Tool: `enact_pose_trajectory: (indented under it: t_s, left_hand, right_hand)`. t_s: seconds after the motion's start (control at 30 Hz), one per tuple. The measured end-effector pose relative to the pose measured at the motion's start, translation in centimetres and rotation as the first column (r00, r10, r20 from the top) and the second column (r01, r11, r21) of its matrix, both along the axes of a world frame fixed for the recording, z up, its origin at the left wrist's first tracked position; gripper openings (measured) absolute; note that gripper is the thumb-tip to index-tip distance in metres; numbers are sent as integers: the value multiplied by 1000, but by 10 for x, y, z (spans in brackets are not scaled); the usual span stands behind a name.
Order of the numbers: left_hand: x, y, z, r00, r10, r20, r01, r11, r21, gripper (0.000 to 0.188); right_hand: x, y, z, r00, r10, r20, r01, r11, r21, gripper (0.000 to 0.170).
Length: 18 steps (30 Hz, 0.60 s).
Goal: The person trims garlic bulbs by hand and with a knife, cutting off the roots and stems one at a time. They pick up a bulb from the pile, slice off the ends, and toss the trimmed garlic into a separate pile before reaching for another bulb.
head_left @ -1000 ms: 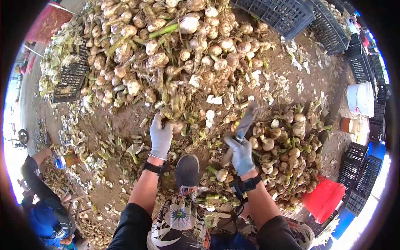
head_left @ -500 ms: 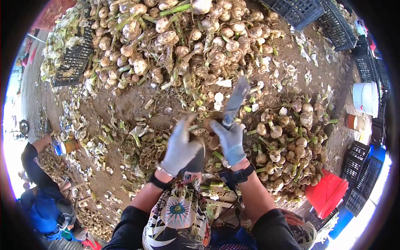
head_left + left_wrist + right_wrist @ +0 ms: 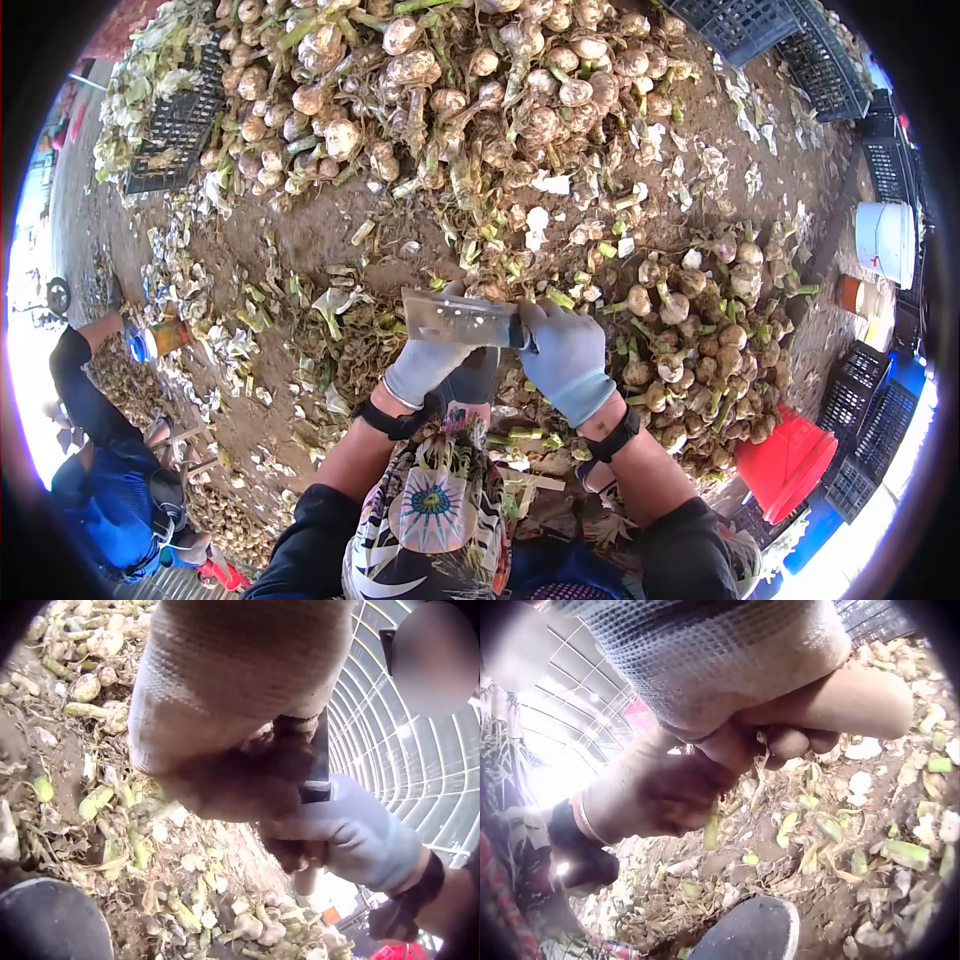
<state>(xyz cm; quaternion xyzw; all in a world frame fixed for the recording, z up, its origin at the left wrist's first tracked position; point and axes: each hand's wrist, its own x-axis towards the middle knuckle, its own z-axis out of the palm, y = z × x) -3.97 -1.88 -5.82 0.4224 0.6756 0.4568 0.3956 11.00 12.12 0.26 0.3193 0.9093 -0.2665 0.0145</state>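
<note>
In the head view my gloved right hand [image 3: 567, 360] grips a broad-bladed knife [image 3: 455, 320], its blade laid across to the left over my other hand. The knife's pale rounded handle [image 3: 847, 705] sticks out of the right fist in the right wrist view. My gloved left hand [image 3: 425, 370] is under and behind the blade, fingers curled round a garlic bulb. Most of that bulb is hidden by the gloves and shadow; a green stem [image 3: 711, 832] shows below the left hand. Both hands meet close together above the shoe [image 3: 754, 930].
A large heap of garlic [image 3: 400, 100] lies ahead, and a smaller pile of stemmed bulbs [image 3: 700, 340] at the right. Cut stems and peel litter the ground. A red bucket [image 3: 785, 465], white bucket [image 3: 884, 245] and black crates [image 3: 850, 400] stand right. Another person [image 3: 110, 510] sits left.
My left hand has come back from the ground near the heap with the garlic bulb. The knife has swung from pointing up and away to lying leftward, and the hands have come together.
</note>
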Motion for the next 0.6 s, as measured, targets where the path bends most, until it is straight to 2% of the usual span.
enact_pose_trajectory:
  t_s: [0.03, 0.07, 0.1, 0.13, 0.2, 0.23, 0.27, 0.3, 0.33, 0.37, 0.4, 0.43, 0.47, 0.5, 0.53, 0.57, 0.6]
  left_hand:
    - [-1, 1, 4, 1000, 2, -1, -2, 1000, 0, 52]
    - [-1, 3, 9, 947, 58, 316, -63, 998, 5, 50]
    - [0, 5, 13, 791, 104, 602, -121, 993, -12, 47]
    - [1, 3, 12, 790, 107, 604, -122, 992, -15, 47]
    - [1, 1, 7, 895, 69, 442, -86, 996, 19, 45]
    - [3, 1, 1, 894, 69, 443, -85, 996, 16, 45]
    - [6, 1, -7, 674, 224, 704, -218, 971, -101, 46]
    - [7, 2, -11, 362, 353, 863, -299, 921, -251, 48]
    - [2, 14, 11, 363, 351, 863, -295, 922, -251, 48]
    - [-4, 22, 38, 496, 265, 827, -79, 962, -260, 60]
    - [-7, 27, 62, 600, 151, 785, 142, 946, -291, 72]
    - [0, 34, 70, 625, 142, 768, 56, 973, -225, 63]
    - [-3, 40, 67, 628, 149, 764, 40, 974, -223, 63]
    - [-4, 45, 63, 908, -7, 420, 72, 987, -140, 56]
    - [-4, 48, 61, 988, -153, -28, 151, 986, -74, 49]
    - [-1, 46, 60, 990, -139, -2, 138, 983, -125, 40]
    - [-4, 45, 52, 989, -145, -14, 142, 983, -118, 40]
  right_hand:
    - [0, -2, 3, 1000, 10, 11, -10, 1000, -16, 25]
    - [0, -4, 4, 1000, 19, 23, -18, 999, -33, 24]
    - [1, -5, 4, 999, 17, 27, -16, 999, -36, 24]
    - [2, -6, 3, 1000, 17, 18, -16, 999, -45, 23]
    - [3, -5, 1, 1000, 14, 8, -14, 998, -54, 22]
    - [4, -5, -1, 1000, -3, 13, 4, 998, -66, 21]
    - [6, -5, -3, 1000, -18, 18, 19, 997, -78, 20]
    - [6, -3, -5, 1000, -19, 18, 20, 997, -79, 20]
    - [7, 3, -9, 979, -100, 176, 138, 966, -220, 20]
    - [8, 9, -16, 929, -151, 338, 269, 903, -336, 21]
    - [13, 22, -31, 848, -141, 511, 352, 871, -344, 23]
    - [31, 20, -44, 862, -170, 477, 358, 871, -338, 24]
    - [45, 17, -59, 878, -186, 442, 353, 875, -332, 26]
    - [51, 13, -62, 895, -283, 344, 405, 839, -364, 31]
    - [58, 9, -62, 892, -285, 350, 410, 836, -364, 31]
    - [59, 9, -63, 908, -329, 260, 414, 799, -436, 32]
    - [56, 10, -61, 912, -373, 168, 404, 760, -508, 33]
